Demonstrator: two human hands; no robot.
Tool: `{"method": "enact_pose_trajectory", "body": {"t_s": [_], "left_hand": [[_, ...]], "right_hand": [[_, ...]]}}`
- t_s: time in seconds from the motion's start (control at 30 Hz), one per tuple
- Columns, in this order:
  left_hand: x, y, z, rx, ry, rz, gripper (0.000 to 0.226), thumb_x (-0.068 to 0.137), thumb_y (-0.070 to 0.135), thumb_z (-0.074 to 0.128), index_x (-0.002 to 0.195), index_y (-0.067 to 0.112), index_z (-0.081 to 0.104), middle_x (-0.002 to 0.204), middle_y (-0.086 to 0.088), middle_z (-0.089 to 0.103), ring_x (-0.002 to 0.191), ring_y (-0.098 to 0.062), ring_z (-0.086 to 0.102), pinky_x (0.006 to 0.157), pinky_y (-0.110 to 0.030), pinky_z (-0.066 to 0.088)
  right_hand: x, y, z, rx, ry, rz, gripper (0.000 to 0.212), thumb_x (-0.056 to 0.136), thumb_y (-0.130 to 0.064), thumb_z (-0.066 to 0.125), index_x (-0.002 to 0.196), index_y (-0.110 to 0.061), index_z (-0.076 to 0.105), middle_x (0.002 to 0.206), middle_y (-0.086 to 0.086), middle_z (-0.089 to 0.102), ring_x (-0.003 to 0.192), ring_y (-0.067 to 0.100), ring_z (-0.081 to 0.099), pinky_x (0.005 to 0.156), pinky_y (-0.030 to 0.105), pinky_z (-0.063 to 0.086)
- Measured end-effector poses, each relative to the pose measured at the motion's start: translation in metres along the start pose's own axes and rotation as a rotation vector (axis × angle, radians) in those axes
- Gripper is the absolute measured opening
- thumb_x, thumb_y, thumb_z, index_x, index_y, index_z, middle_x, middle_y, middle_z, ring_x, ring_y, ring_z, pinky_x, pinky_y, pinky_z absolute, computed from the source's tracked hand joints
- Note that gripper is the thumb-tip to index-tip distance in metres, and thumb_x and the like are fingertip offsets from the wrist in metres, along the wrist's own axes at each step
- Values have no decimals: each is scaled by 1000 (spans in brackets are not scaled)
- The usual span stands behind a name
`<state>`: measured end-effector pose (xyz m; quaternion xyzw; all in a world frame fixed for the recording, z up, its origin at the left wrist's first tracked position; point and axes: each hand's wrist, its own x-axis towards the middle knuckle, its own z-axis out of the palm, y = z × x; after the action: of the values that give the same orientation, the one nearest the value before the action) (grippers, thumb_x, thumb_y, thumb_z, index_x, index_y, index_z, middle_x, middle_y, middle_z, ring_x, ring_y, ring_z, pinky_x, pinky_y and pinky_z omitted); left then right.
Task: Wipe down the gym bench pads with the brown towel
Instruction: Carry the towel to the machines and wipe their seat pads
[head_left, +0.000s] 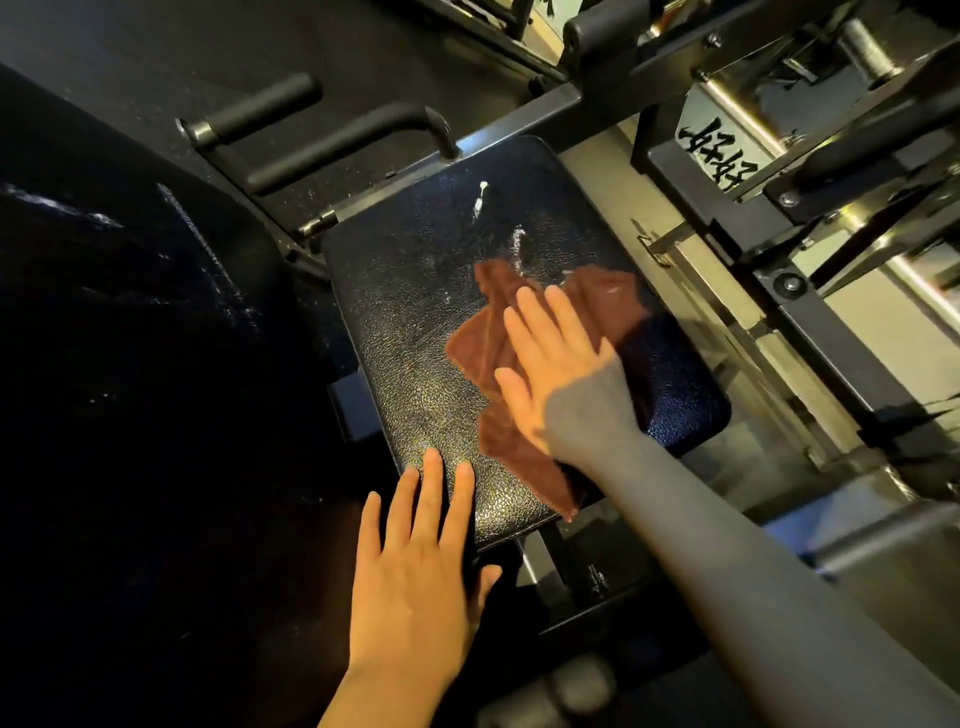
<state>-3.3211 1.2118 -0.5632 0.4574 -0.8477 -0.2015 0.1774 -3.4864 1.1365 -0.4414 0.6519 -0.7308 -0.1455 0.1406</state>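
Left hand (415, 566) lies flat on the pad's (415, 291) near edge (grip apart); right hand (550, 364), flat, presses brown towel (483, 332).

Dim gym, black machine frame (810, 322)

At frame centre, the right hand (556, 364) presses flat on the brown towel (480, 343) atop the black seat pad (415, 312); the left hand (421, 561) rests open on the pad's lower edge.

Large black brush-stroke characters (719, 156) stand on a pale panel of the metal machine frame (691, 111) at two o'clock; they appear upside down and cannot be read with certainty.
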Motion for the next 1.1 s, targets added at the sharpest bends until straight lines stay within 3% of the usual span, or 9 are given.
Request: {"method": "enact_pose_trajectory", "body": {"t_s": [0.2, 0.3, 0.37, 0.47, 0.6, 0.77, 0.83, 0.93, 1.1], "left_hand": [[1, -1, -5, 23, -13, 22, 90, 57, 52, 89, 131, 9, 63, 140, -21, 54, 122, -39, 59, 100, -54, 29], [-1, 1, -14, 10, 7, 18, 83, 68, 48, 74, 139, 10, 53, 142, -20, 53, 125, -37, 57, 102, -54, 29], [-5, 3, -21, -28, 6, 8, 72, 73, 51, 56, 133, 12, 59, 139, -18, 57, 126, -34, 57, 103, -56, 28], [-7, 6, -47, -101, 70, 9, 59, 79, 49, 41, 116, 14, 73, 132, -15, 62, 125, -33, 58, 105, -55, 27], [-7, -16, -88, 19, 170, -31, 58, 80, 45, 44, 116, 9, 72, 123, -18, 66, 122, -39, 58, 109, -62, 25], [-15, -46, -116, 220, -135, -151, 64, 78, 47, 41, 112, 4, 74, 121, -32, 62, 123, -50, 53, 109, -68, 12], [-13, -37, -127, 261, -248, -186, 53, 93, 42, 37, 136, 21, 59, 145, -28, 45, 141, -45, 35, 112, -67, 1], [-10, -32, -124, 413, -218, -156, 68, 101, 59, 15, 157, 24, 2, 166, -10, -1, 152, -32, -11, 105, -65, -21], [-12, -36, -120, 413, -167, -165, 71, 98, 63, 21, 158, 25, 11, 166, -8, 9, 153, -31, -7, 101, -61, -27]], "right_hand": [[-9, -20, 17, 27, -55, -321, 64, 92, -47, 27, 145, -20, 48, 159, -2, 33, 147, 18, 28, 88, 41, 52], [-5, 14, 0, 40, 51, -73, 60, 98, -48, 29, 151, -23, 37, 165, 4, 14, 150, 19, 13, 95, 50, 49], [-6, 35, -13, -12, -56, 139, 59, 102, -49, 24, 157, -31, 13, 165, -1, -14, 150, 18, -13, 112, 58, 26], [-10, 36, -14, -109, -66, 149, 61, 101, -50, 16, 158, -30, 7, 165, -2, -12, 151, 21, -15, 115, 63, 0], [-28, 10, 10, -95, 41, -18, 64, 93, -52, 26, 149, -26, 42, 162, 5, 25, 149, 29, 19, 108, 72, 17], [-43, -58, 37, 92, 46, -376, 53, 90, -46, 40, 137, -29, 57, 155, 2, 40, 145, 23, 34, 93, 57, 45], [-17, -65, 40, 103, 44, -410, 52, 90, -46, 38, 134, -30, 60, 152, 2, 44, 143, 21, 37, 86, 47, 49], [31, -64, 37, 99, -12, -433, 55, 93, -49, 29, 137, -32, 57, 155, 2, 40, 144, 23, 35, 91, 49, 47], [55, -63, 39, 99, 10, -403, 58, 97, -47, 21, 147, -29, 45, 161, 3, 27, 148, 23, 25, 106, 48, 37]]}}
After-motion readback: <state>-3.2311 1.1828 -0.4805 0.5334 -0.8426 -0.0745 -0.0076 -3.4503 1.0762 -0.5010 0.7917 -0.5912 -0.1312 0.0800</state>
